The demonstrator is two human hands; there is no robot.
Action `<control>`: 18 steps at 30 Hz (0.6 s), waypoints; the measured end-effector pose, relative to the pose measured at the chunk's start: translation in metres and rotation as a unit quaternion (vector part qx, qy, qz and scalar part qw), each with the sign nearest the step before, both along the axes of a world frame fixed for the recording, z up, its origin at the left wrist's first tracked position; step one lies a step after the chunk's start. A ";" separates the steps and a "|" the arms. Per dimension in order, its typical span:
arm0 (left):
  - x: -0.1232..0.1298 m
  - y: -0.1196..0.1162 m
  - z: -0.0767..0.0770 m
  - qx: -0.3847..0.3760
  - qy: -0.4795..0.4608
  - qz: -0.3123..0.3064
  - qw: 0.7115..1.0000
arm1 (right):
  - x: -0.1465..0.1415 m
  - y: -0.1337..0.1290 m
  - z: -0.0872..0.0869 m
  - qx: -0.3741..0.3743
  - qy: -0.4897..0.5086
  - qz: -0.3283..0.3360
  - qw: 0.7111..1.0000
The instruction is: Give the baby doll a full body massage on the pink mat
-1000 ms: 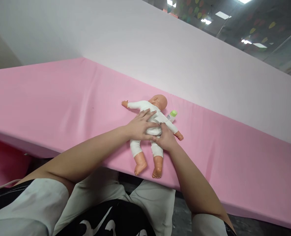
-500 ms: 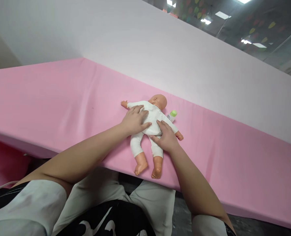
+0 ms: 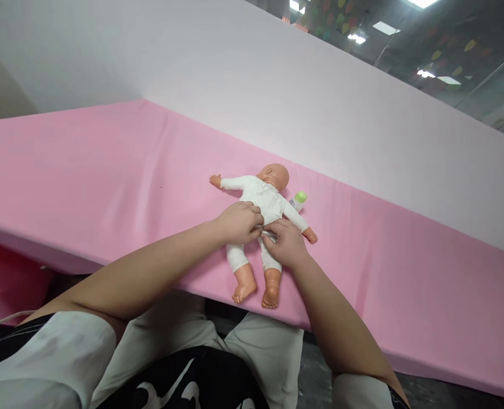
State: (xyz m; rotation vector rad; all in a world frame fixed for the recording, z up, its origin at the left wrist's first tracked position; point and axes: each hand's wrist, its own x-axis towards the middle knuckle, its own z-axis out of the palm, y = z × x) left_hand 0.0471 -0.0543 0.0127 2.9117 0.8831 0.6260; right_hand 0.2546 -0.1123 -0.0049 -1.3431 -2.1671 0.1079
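Observation:
A baby doll (image 3: pixel 265 199) with a white cloth body lies on the pink-covered table, its head toward the wall and its feet near the front edge. My left hand (image 3: pixel 242 222) is at the doll's lower belly, its fingers curled closed on the white cloth. Close beside it, my right hand (image 3: pixel 286 241) pinches the cloth at the doll's hip. The fingertips of both hands nearly meet, and the bit of cloth between them is mostly hidden. A small bottle with a green cap (image 3: pixel 298 200) lies next to the doll's arm.
The pink table cover (image 3: pixel 85 170) runs across the view, with creases on both sides. A white wall (image 3: pixel 235 85) rises behind it, with glass above at the right. Something red (image 3: pixel 9 278) stands below the table at the left. My legs are against the front edge.
My left hand has slid down from the doll's belly toward its hip, and its spread fingers have closed. The fingers of my right hand have curled in too. The doll's body has hardly moved.

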 end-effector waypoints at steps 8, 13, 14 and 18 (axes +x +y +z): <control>-0.006 0.005 -0.003 -0.016 -0.042 -0.021 0.999 | -0.003 -0.005 0.000 0.010 0.021 0.043 0.999; -0.004 0.000 -0.003 0.027 -0.121 0.009 0.992 | -0.002 -0.002 -0.005 0.088 0.050 -0.020 0.995; -0.004 -0.001 -0.004 0.026 -0.117 0.017 0.993 | -0.002 -0.001 -0.006 0.083 0.046 -0.029 0.995; 0.000 0.000 -0.004 -0.005 -0.024 0.036 0.999 | -0.001 0.003 -0.008 0.003 0.021 -0.025 0.999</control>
